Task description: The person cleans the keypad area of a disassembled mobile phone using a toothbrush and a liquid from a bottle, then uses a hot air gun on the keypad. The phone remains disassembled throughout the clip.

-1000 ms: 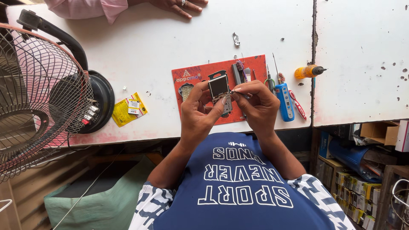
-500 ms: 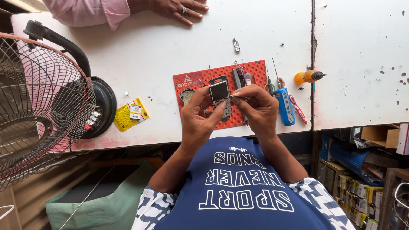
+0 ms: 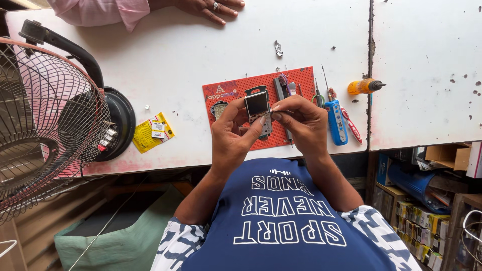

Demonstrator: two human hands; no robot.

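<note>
My left hand [image 3: 230, 135] and my right hand [image 3: 300, 119] together hold a small opened phone board with a dark square screen [image 3: 257, 108], lifted just above a red work mat [image 3: 227, 92] on the white table [image 3: 191, 55]. The left thumb and fingers grip the board's lower left side. The right fingertips pinch its right edge beside the screen. On the mat lie small dark phone parts [image 3: 219, 108] and tweezers [image 3: 280, 88].
A blue screwdriver [image 3: 335, 118], a red-handled tool [image 3: 351, 125] and an orange glue bottle [image 3: 364, 87] lie right of the mat. A yellow packet [image 3: 152, 132] and a desk fan [image 3: 45, 120] are at the left. Another person's hand [image 3: 211, 7] rests at the far edge.
Both hands have stayed on the phone board with only slight finger shifts. The view has drifted a little, so the other person's hand and sleeve show more.
</note>
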